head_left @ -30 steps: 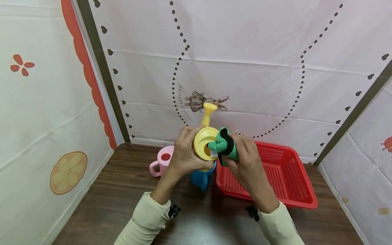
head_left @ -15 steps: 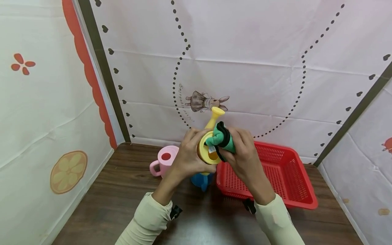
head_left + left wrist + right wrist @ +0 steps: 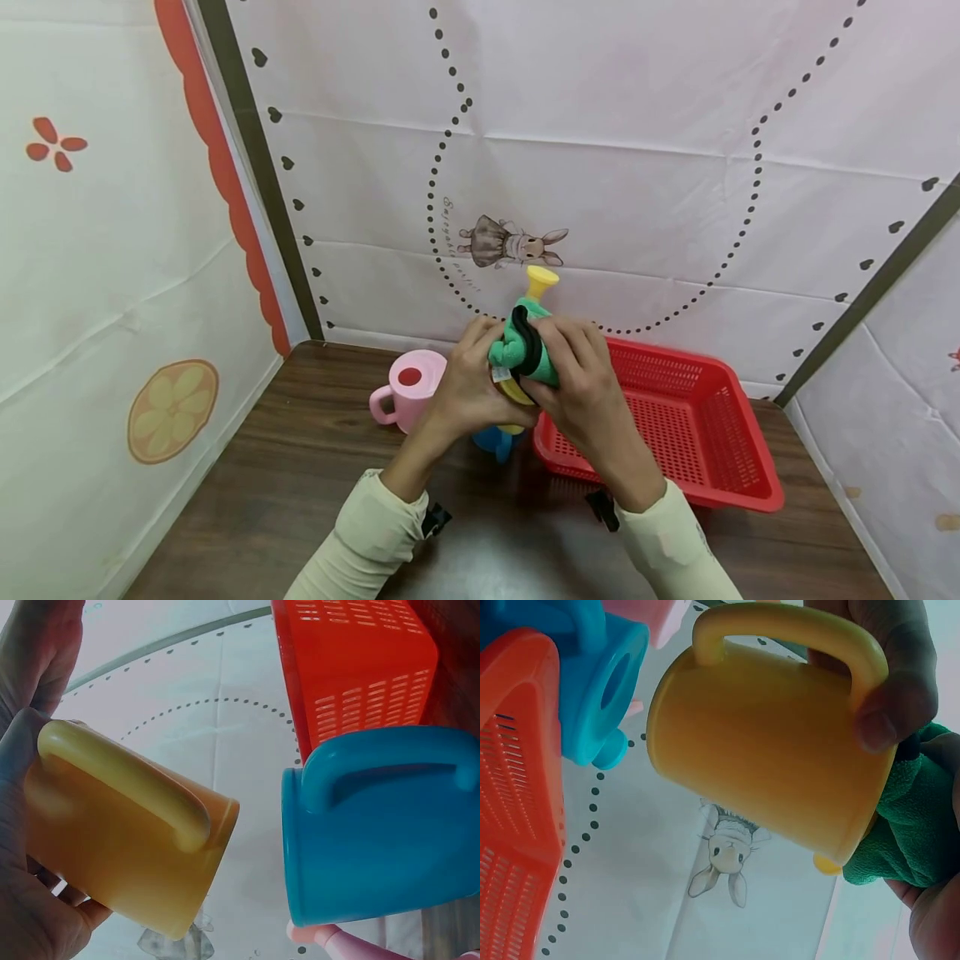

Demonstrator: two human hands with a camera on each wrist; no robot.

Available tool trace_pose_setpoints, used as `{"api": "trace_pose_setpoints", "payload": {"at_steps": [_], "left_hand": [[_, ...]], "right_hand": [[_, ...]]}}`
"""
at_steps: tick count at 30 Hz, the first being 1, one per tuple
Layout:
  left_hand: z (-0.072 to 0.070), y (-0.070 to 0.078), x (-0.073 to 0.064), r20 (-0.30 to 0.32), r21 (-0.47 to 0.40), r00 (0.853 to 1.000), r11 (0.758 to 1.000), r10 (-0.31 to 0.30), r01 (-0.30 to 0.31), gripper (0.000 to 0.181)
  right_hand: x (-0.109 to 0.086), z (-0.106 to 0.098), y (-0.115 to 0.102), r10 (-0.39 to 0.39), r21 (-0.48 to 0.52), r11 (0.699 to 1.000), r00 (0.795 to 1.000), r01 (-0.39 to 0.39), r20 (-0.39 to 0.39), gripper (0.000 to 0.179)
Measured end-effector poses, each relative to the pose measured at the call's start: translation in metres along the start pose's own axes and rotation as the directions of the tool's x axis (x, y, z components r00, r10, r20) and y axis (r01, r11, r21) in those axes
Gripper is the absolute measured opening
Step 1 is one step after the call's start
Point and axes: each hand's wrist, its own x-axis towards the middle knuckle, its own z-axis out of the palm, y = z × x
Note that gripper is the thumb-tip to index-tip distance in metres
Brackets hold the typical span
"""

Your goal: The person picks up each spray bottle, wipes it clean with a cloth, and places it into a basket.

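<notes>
My left hand (image 3: 468,387) grips a yellow toy watering can (image 3: 124,832) by its body, off the table. The can's rose (image 3: 542,279) points toward the back wall in the head view. My right hand (image 3: 585,387) holds a bunched green cloth (image 3: 510,348) with black edging and a small white tag. The cloth lies against the can's top and hides most of it in the head view. From the right wrist, the green cloth (image 3: 907,821) shows at the can's top end, and a thumb (image 3: 881,724) presses beside the can's handle.
A pink watering can (image 3: 412,396) stands at the back left of the wooden table (image 3: 300,492). Below my hands, a blue watering can (image 3: 390,855) stands partly hidden, beside a red perforated basket (image 3: 765,475) on the right. A printed cloth wall (image 3: 637,208) rises behind.
The yellow watering can has shifted slightly right and its rose has swung right. My right hand has moved left with the green cloth, which covers more of the can's top.
</notes>
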Motion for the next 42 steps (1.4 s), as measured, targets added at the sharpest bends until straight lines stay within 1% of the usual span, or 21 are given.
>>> {"api": "trace_pose_setpoints", "payload": {"at_steps": [6, 12, 15, 18, 20, 24, 26, 30, 37, 39, 42], "left_hand": [[0.001, -0.001, 0.001, -0.019, 0.017, 1.000, 1.000, 0.014, -0.014, 0.096], [-0.001, -0.004, 0.000, -0.079, 0.016, 0.997, 1.000, 0.023, -0.022, 0.100], [-0.002, -0.007, 0.001, -0.108, 0.040, 0.994, 0.999, 0.034, -0.030, 0.101], [-0.004, -0.007, 0.002, -0.129, 0.061, 0.991, 0.997, 0.046, -0.039, 0.103], [-0.006, -0.005, 0.003, -0.152, 0.061, 0.987, 0.997, 0.047, -0.038, 0.107], [-0.011, 0.000, 0.006, -0.192, 0.041, 0.981, 0.999, 0.026, -0.019, 0.110], [-0.014, 0.001, 0.007, -0.193, 0.033, 0.981, 0.999, 0.013, -0.007, 0.108], [-0.017, 0.003, 0.006, -0.170, 0.030, 0.985, 1.000, 0.001, 0.004, 0.105], [-0.019, 0.004, 0.005, -0.132, 0.001, 0.991, 1.000, 0.031, -0.031, 0.100], [-0.019, 0.005, 0.004, -0.120, -0.002, 0.992, 0.999, 0.036, -0.037, 0.101], [-0.019, 0.005, 0.004, -0.108, -0.005, 0.993, 0.999, 0.042, -0.043, 0.101]], "right_hand": [[-0.001, -0.003, -0.004, -0.032, -0.019, 0.999, 0.999, 0.032, 0.006, 0.074], [-0.001, -0.006, -0.011, -0.073, -0.031, 0.997, 0.996, 0.074, 0.046, 0.077], [-0.003, -0.008, -0.013, -0.090, -0.048, 0.994, 0.994, 0.093, 0.064, 0.077], [-0.005, -0.011, -0.013, -0.078, -0.066, 0.994, 0.993, 0.084, 0.087, 0.080], [-0.006, -0.013, -0.012, -0.068, -0.074, 0.994, 0.994, 0.074, 0.087, 0.082], [-0.009, -0.019, -0.005, -0.049, -0.085, 0.995, 0.997, 0.054, 0.059, 0.081], [-0.011, -0.021, -0.001, -0.040, -0.089, 0.995, 0.998, 0.044, 0.039, 0.080], [-0.011, -0.022, 0.005, -0.022, -0.079, 0.997, 1.000, 0.022, 0.008, 0.076], [-0.008, -0.023, 0.013, 0.037, -0.007, 0.999, 0.999, -0.037, -0.021, 0.069], [-0.006, -0.022, 0.014, 0.042, 0.016, 0.999, 0.999, -0.041, -0.025, 0.068], [-0.002, -0.020, 0.014, 0.029, 0.030, 0.999, 0.999, -0.028, -0.029, 0.066]]}}
